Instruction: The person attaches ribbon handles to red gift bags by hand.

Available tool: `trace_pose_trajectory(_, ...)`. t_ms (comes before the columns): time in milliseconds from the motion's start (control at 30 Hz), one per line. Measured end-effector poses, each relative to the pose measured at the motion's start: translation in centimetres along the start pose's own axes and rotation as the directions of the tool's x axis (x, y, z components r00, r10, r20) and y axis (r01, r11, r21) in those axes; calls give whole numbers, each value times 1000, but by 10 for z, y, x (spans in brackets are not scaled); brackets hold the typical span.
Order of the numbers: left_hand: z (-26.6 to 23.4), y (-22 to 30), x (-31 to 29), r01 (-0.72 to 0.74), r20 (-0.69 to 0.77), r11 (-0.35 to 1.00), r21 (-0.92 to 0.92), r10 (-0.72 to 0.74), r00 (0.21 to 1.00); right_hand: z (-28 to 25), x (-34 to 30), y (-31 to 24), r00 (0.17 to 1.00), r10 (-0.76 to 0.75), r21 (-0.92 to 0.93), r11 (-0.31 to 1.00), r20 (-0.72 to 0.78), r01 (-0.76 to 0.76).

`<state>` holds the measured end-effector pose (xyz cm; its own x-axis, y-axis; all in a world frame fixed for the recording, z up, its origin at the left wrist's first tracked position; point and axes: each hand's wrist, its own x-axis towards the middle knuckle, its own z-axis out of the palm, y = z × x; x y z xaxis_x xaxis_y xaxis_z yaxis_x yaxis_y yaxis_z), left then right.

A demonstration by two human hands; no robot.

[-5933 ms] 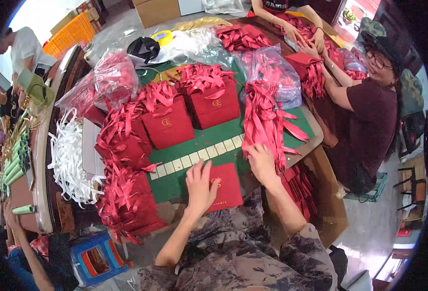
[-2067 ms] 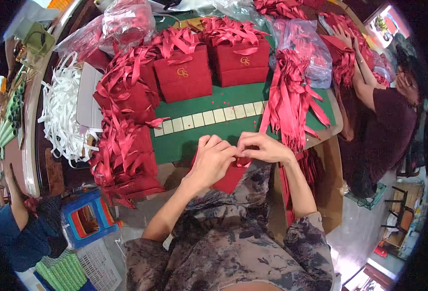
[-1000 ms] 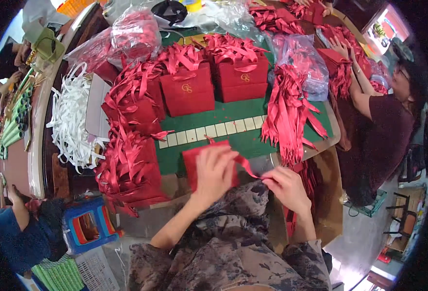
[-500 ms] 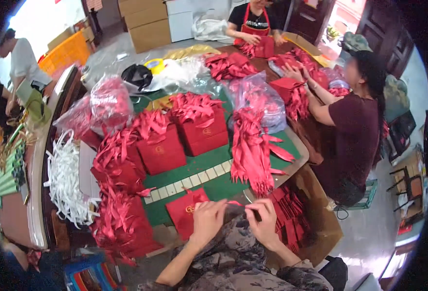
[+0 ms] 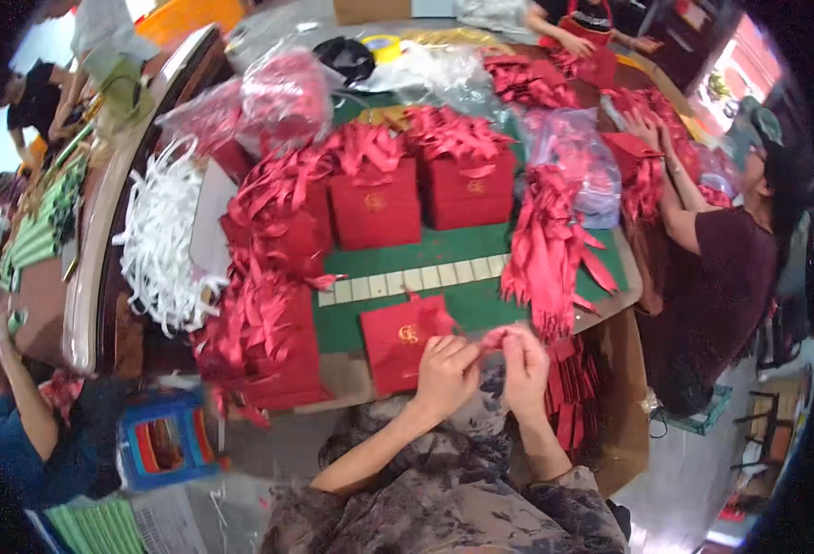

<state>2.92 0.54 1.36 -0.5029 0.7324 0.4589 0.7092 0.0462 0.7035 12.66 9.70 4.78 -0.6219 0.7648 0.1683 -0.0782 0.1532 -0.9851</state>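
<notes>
Between my two hands a short length of red ribbon (image 5: 494, 340) is pinched over the table's near edge. My left hand (image 5: 449, 374) is closed on one part of it, my right hand (image 5: 525, 377) on the other, and the fingertips nearly meet. Just left of my hands lies a flat red paper gift bag (image 5: 390, 358) with a gold emblem and a ribbon at its top. Beyond it runs a row of cream-coloured rectangles (image 5: 416, 280) on the green table top (image 5: 462, 328). To the right, a bundle of red ribbons (image 5: 543, 254) hangs toward the edge.
Red bags with ribbon handles (image 5: 374, 210) stand at the back and are stacked at left (image 5: 273, 342). White ribbons (image 5: 167, 249) are heaped farther left. A cardboard box (image 5: 624, 397) with red pieces stands at right. Co-workers sit at the right (image 5: 730, 277) and far side.
My hands have drawn closer together, and the ribbon that was stretched between them is now bunched at the fingertips. The whole view has shifted, with the table appearing farther up and right.
</notes>
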Motion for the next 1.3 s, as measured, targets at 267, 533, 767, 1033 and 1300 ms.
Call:
trace_pose_trajectory(267, -60, -51, -5, 212, -96, 960, 181, -197, 976, -11, -3, -32, 996, -28, -259, 965, 80, 47)
trace_pose_trajectory(533, -72, -99, -15, 342, -33, 835, 430, -364, 931, 74, 5, 50, 966, -4, -367, 924, 260, 103)
trace_pose_trajectory(767, -77, -90, -9, 223, 9, 916, 333, -239, 971, 83, 9, 72, 981, -29, -495, 860, 192, 122)
trace_pose_trajectory(1033, -85, -88, -1, 225, 51, 957, 184, -238, 970, 80, 5, 69, 982, -21, -462, 880, 186, 106)
trace_pose_trajectory(1300, -95, -82, 4, 392, 149, 919, 47, -394, 907, 83, 0, 57, 990, -11, -404, 912, 143, 69)
